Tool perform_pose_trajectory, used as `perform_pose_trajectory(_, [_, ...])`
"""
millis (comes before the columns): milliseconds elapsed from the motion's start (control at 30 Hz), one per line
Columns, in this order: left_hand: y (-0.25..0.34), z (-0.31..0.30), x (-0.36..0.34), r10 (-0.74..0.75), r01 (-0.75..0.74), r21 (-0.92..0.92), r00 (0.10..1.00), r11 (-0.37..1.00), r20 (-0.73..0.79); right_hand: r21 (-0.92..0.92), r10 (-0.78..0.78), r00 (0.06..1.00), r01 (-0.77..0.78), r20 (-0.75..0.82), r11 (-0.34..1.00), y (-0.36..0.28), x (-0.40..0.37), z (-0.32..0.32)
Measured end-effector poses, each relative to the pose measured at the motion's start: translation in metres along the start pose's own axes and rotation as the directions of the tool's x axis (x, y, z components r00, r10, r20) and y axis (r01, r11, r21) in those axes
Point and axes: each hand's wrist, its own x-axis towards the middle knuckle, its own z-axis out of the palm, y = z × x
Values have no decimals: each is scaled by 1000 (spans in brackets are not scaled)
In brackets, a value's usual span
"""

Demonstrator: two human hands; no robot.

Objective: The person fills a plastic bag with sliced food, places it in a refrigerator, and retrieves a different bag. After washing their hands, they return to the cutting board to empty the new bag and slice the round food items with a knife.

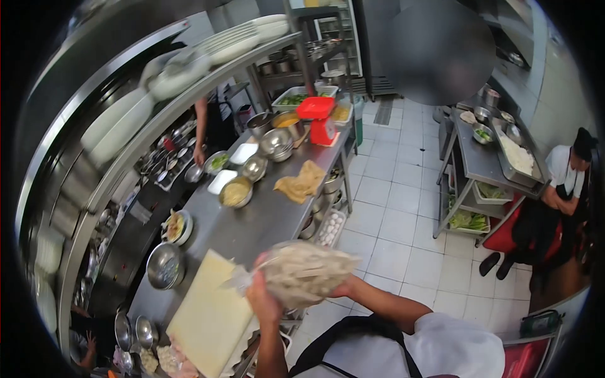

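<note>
1. You hold a filled plastic bag up off the worktable, near its right-hand edge; take this bag as the clock's centre. Through the film its contents look pale and lumpy, but you cannot tell what they are.
2. Your left hand is curled around the bag's left end, fingers closed on the plastic. Your right hand meets the opposite end; the bag hides most of its fingers, so you cannot tell whether they are spread or pinching.
3. Between eight and nine o'clock, just beside the bag, lies your pale cutting board.
4. At nine, a wide steel bowl has something indistinct at the bottom; towards ten, a white bowl holds mixed food pieces.
5. Between ten and eleven, a metal bowl is filled with pale yellow food; beyond it, a smaller bowl holds chopped greens.
6. At twelve, a pot contains something yellow-orange, near the red scale; behind stands a tray of greens.
7. At one, below the tabletop, a container is packed with eggs.
8. At two, on the other table, a long metal tray holds white food.
9. Between two and three, a low bin holds leafy greens.
</note>
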Motion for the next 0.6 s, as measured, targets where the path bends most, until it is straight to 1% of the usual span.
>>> perform_pose_trajectory(33, [-15,42,12,-24,19,40,994,999,109,98,-84,996,83,5,992,-27,-11,-14])
perform_pose_trajectory(67, [-27,82,20,124,-204,237,941,950,316,173,-175,984,175,-13,969,-56,-26,-31])
perform_pose_trajectory(100, [-24,131,26,193,-430,371,826,823,530,220,-275,960,279,-50,935,-88,-46,-48])
perform_pose_trajectory(133, [-25,171,32,223,-530,409,772,743,596,248,-377,921,389,-97,887,-122,-67,-64])
perform_pose_trajectory(167, [-37,204,38,237,-471,319,794,822,560,257,-478,867,499,-140,828,-158,-88,-78])
perform_pose_trajectory(200, [-48,226,50,268,-564,349,738,748,619,253,-568,803,596,-183,762,-193,-109,-92])
perform_pose_trajectory(233, [-50,250,55,211,-515,396,772,760,599,234,-659,716,698,-229,677,-226,-131,-103])
perform_pose_trajectory(267, [-66,265,66,232,-548,411,762,728,605,209,-740,620,784,-261,584,-259,-154,-113])
perform_pose_trajectory(333, [-102,280,81,62,-366,503,851,783,521,133,-868,397,918,-299,374,-322,-196,-126])
perform_pose_trajectory(367, [-128,278,88,-11,-296,566,880,769,475,98,-912,283,959,-295,266,-351,-217,-130])
perform_pose_trajectory(400, [-157,270,96,-49,-243,572,893,783,447,70,-950,161,987,-268,147,-378,-237,-131])
perform_pose_trajectory(433, [-181,263,102,-86,-196,570,899,798,430,54,-976,41,998,-215,30,-406,-253,-130])
perform_pose_trajectory(467, [-196,260,108,-162,-123,623,911,772,380,66,-989,-63,995,-133,-72,-428,-268,-123])
perform_pose_trajectory(500, [-210,257,114,-236,-48,673,916,738,324,120,-989,-131,985,73,-122,-454,-279,-109])
perform_pose_trajectory(533, [-230,250,121,-283,-3,707,915,707,287,179,-942,-190,973,276,-144,-480,-285,-91])
perform_pose_trajectory(567, [-251,248,131,-323,46,736,916,675,239,240,-848,-241,961,473,-140,-503,-286,-75])
perform_pose_trajectory(600, [-266,253,142,-367,89,735,902,672,226,125,-919,-314,948,240,-292,-518,-282,-62])
